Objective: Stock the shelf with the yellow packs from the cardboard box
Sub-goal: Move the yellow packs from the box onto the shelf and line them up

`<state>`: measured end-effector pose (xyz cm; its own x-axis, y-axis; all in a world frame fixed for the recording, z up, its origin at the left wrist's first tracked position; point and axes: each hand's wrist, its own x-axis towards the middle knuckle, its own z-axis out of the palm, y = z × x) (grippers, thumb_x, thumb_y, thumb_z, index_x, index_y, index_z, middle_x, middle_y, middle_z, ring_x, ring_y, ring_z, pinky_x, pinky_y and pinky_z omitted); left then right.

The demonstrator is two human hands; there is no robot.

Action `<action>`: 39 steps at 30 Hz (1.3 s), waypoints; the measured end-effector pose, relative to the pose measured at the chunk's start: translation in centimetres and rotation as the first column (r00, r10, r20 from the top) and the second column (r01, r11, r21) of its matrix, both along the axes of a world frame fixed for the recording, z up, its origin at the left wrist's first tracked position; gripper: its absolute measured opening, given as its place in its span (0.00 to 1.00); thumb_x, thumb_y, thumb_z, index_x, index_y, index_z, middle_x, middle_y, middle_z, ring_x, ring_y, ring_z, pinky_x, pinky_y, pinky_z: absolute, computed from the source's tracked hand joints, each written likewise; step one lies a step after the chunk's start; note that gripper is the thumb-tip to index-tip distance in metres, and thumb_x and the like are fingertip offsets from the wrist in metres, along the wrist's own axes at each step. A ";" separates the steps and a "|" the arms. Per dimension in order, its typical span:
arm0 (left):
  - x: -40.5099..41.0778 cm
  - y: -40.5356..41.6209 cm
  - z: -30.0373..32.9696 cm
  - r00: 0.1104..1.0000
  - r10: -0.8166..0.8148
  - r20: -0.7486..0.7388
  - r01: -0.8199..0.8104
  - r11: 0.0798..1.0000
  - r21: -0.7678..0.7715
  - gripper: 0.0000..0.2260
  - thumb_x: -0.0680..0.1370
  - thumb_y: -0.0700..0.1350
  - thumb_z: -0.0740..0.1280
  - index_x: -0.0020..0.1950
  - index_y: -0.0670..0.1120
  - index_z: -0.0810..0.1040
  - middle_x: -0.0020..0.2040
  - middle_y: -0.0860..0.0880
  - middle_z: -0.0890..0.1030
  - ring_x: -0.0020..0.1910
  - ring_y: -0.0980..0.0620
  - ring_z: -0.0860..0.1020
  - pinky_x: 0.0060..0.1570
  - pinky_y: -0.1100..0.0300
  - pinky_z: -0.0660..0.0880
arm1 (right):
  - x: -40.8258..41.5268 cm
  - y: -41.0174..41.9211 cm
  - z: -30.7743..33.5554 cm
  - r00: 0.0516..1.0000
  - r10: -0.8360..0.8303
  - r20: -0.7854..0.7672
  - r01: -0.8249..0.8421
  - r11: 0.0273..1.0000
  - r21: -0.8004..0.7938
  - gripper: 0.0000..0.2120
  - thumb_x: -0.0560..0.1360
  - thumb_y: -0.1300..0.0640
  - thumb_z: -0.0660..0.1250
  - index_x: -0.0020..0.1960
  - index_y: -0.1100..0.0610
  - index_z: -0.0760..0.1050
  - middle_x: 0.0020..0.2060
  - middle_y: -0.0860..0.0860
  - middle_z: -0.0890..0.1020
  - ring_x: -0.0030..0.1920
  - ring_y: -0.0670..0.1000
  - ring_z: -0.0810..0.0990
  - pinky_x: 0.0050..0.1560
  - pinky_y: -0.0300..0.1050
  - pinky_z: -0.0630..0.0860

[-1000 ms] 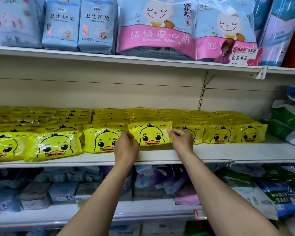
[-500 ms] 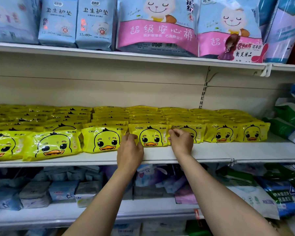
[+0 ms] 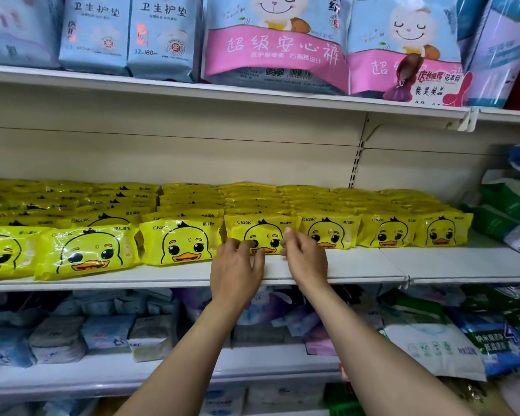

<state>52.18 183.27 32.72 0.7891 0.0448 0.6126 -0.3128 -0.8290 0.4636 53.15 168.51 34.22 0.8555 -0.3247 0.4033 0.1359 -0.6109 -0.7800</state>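
Rows of yellow duck-face packs [image 3: 180, 243] stand on the white middle shelf [image 3: 357, 265], filling it from the left edge to about three quarters across. Both my hands are in front of one front-row pack [image 3: 263, 228] at the centre. My left hand [image 3: 237, 265] rests its fingertips on the lower front of that pack, fingers apart. My right hand [image 3: 305, 256] is just right of it, fingers loosely spread, one fingertip near the pack's right side. Neither hand grips anything. The cardboard box is out of view.
The upper shelf holds blue and pink hygiene packs [image 3: 276, 49]. White and green bags [image 3: 511, 205] lie at the right end of the middle shelf, beyond a bare strip of shelf [image 3: 478, 250]. The lower shelf carries small pale packs [image 3: 108, 331] and larger bags [image 3: 433, 346].
My hands held the centre pack by its two sides and set it into the front row. Now they have let go and drawn back slightly to its front.
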 end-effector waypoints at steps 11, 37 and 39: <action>0.8 -0.1 0.1 0.996 0.001 -0.090 0.006 0.997 0.082 0.22 0.80 0.62 0.55 0.70 0.54 0.72 0.57 0.45 0.78 0.59 0.45 0.75 0.54 0.51 0.73 | 0.0 0.5 0.3 0.984 0.173 -0.044 -0.177 0.979 -0.105 0.25 0.83 0.40 0.47 0.60 0.46 0.81 0.56 0.49 0.84 0.59 0.52 0.79 0.57 0.49 0.74; -2.8 11.8 -1.0 0.960 0.279 0.021 -0.276 0.956 -0.103 0.21 0.81 0.56 0.52 0.58 0.47 0.79 0.51 0.44 0.80 0.49 0.41 0.76 0.47 0.48 0.72 | -1.5 14.6 -0.2 0.893 0.447 0.047 -0.430 0.880 -0.200 0.35 0.77 0.36 0.41 0.55 0.53 0.82 0.52 0.52 0.85 0.55 0.56 0.79 0.54 0.52 0.75; -2.4 12.3 -0.9 0.969 0.248 -0.001 -0.248 0.967 -0.064 0.23 0.81 0.57 0.50 0.59 0.47 0.79 0.52 0.44 0.81 0.50 0.42 0.77 0.48 0.49 0.73 | -1.1 15.2 -0.4 0.903 0.430 0.025 -0.417 0.887 -0.199 0.35 0.78 0.36 0.41 0.57 0.53 0.82 0.54 0.52 0.84 0.56 0.55 0.79 0.56 0.51 0.74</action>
<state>49.76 195.56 31.83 0.7442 0.2773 0.6076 -0.1046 -0.8501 0.5161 52.07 183.70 33.77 0.8640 0.1482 0.4813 0.4615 -0.6154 -0.6390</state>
